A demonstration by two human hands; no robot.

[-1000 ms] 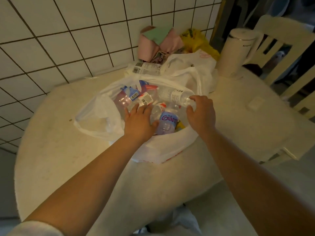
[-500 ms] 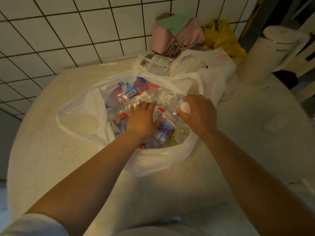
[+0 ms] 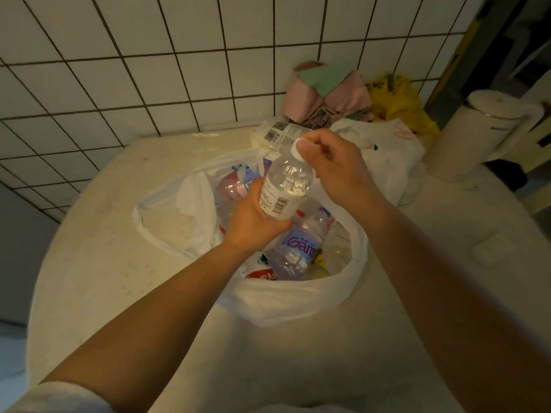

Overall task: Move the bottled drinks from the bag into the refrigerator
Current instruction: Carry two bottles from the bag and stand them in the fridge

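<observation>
1. Both hands are on one clear bottle (image 3: 285,186): left hand (image 3: 253,222) wraps its base to carry the weight, right hand (image 3: 334,165) pinches the white cap to steady it.
2. It hangs just above the open bag (image 3: 179,216), mid-tabletop (image 3: 98,263), clear for carrying.
3. More bottles, including a purple-labelled bottle (image 3: 298,251), lie inside the bag; no refrigerator in sight.

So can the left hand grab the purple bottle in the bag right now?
Probably not yet. The left hand already grips the clear bottle, which hangs right over the purple-label bottle in the bag.
</observation>
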